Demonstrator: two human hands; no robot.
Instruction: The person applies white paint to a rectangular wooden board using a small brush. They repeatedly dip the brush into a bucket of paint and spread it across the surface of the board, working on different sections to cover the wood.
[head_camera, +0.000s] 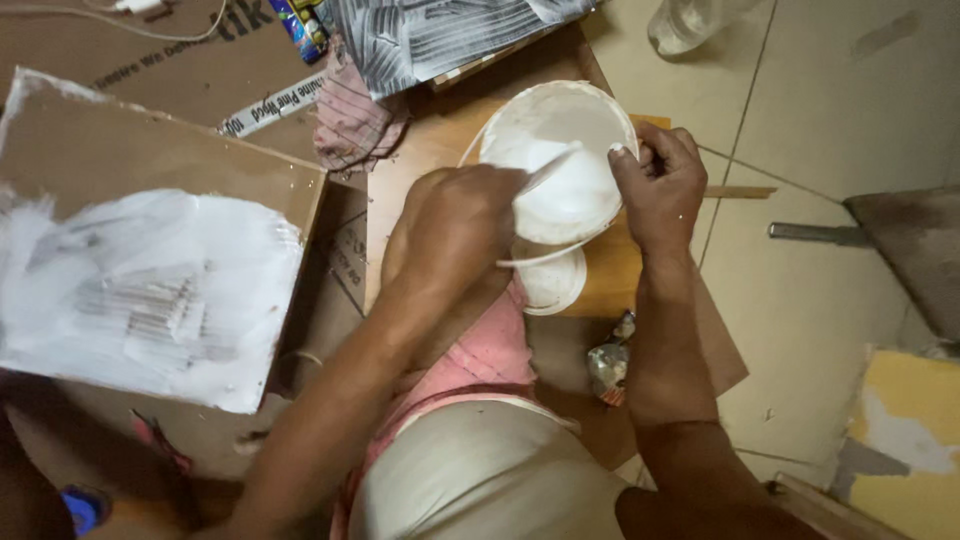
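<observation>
your right hand pinches the light, paint-slick white tub by its rim while left hand fingers clasp the scraper; probably slippery.

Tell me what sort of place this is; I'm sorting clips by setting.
Probably a home or small workshop floor used for woodwork finishing: a tub of white paste, a brown board partly coated white, and flattened cardboard spread over the tiled floor.
</observation>
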